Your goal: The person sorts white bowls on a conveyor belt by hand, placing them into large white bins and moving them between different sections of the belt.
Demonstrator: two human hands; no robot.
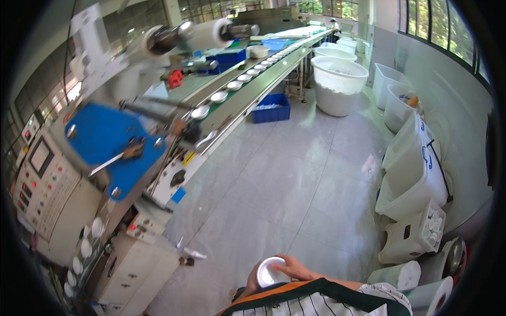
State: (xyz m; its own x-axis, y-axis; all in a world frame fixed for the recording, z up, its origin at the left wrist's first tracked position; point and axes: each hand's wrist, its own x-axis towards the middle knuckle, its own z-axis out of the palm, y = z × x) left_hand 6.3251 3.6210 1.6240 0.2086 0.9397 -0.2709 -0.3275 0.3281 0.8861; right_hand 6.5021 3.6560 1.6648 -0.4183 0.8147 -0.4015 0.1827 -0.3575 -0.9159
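Low in the view, close to my body, I hold a small round white bowl (263, 279) with its opening turned up. My left hand (252, 278) is wrapped round its left side, mostly hidden behind it. From the right, my right hand (297, 268) closes on the rim, with the thumb reaching over the inside. More white bowls (219, 97) of similar look stand in a row on the green conveyor belt ahead on the left. Others (86, 247) line a lower belt at the left.
At left stand a machine with a blue plate (108, 139), film rollers (211, 34) and a control panel (45, 174). A blue crate (271, 108) sits on the floor below the conveyor. Large white tubs (337, 89) and bins (408, 179) line the right. A person (335, 29) stands far off.
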